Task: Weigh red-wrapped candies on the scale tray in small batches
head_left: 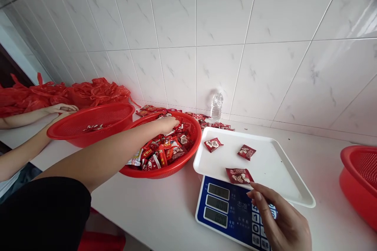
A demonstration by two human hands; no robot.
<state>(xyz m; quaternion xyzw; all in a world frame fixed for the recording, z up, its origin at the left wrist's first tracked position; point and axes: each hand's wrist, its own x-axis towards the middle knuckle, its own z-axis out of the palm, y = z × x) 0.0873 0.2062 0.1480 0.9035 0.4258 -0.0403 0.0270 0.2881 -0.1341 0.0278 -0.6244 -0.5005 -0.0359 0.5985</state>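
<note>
My left hand point(168, 124) reaches into a red plastic basket point(196, 135) heaped with small wrapped snack packets point(172, 153), mostly red. Its fingers are hidden among the packets at the far side. My right hand point(279, 215) is over a blue digital scale point(225, 215), fingertips pinched at the right corner of a dark red snack packet point(239, 175). That packet overlaps the near rim of a white tray point(273, 164) on the scale. Farther back on the tray lie two similar packets, a left packet point(213, 144) and a right packet point(246, 152).
Another red basket point(94, 139) stands at left, beside a co-worker's hands point(63, 110) and piled red plastic bags point(97, 92). Flat red packets point(153, 109) lie along the wall near a clear bottle point(217, 106). A third red basket point(356, 184) is at right.
</note>
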